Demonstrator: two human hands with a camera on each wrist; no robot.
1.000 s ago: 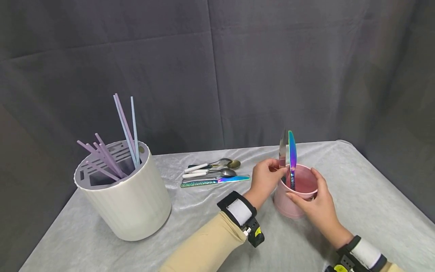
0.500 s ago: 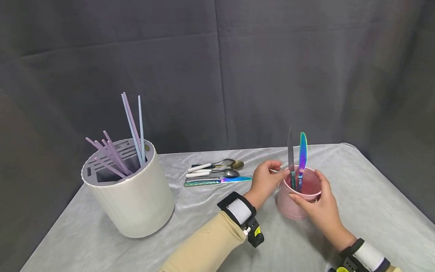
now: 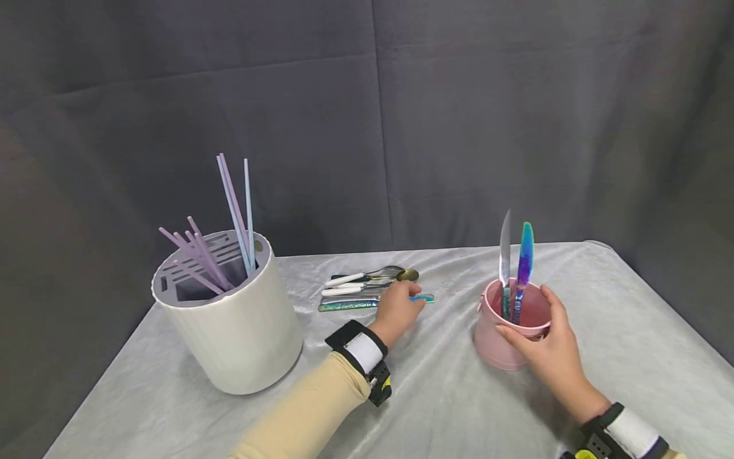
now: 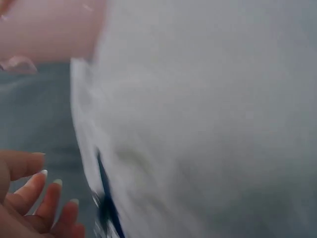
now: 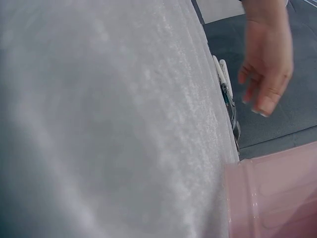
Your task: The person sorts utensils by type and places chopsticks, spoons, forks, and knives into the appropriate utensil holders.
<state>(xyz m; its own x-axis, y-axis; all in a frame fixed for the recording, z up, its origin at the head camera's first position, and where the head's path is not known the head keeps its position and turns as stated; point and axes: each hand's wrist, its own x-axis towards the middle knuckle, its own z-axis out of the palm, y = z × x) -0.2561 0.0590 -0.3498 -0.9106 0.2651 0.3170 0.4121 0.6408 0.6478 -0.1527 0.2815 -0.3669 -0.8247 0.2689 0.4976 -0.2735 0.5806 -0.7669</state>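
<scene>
A pink cup (image 3: 497, 341) stands on the cloth-covered table at the right. My right hand (image 3: 541, 338) grips it, thumb on the rim and fingers round its side. A silver knife (image 3: 504, 252) and an iridescent knife (image 3: 525, 252) stand blade-up inside it. My left hand (image 3: 404, 307) hovers with relaxed fingers over another iridescent knife (image 3: 346, 306) lying on the table, holding nothing. The right wrist view shows the left hand (image 5: 267, 64) hanging above the cutlery (image 5: 226, 91), with the pink cup (image 5: 277, 198) close by. In the blurred left wrist view, loose fingers (image 4: 42, 198) show.
Several spoons with white handles (image 3: 364, 279) lie just behind the flat knife. A large white slotted holder (image 3: 235, 338) with several purple and blue chopsticks (image 3: 232, 210) stands at the left. A pale cloth (image 3: 447, 401) covers the table; a dark curtain hangs behind.
My left hand has left the pink cup's rim and moved left to the cutlery on the table. The right hand still holds the cup, with both knives standing in it.
</scene>
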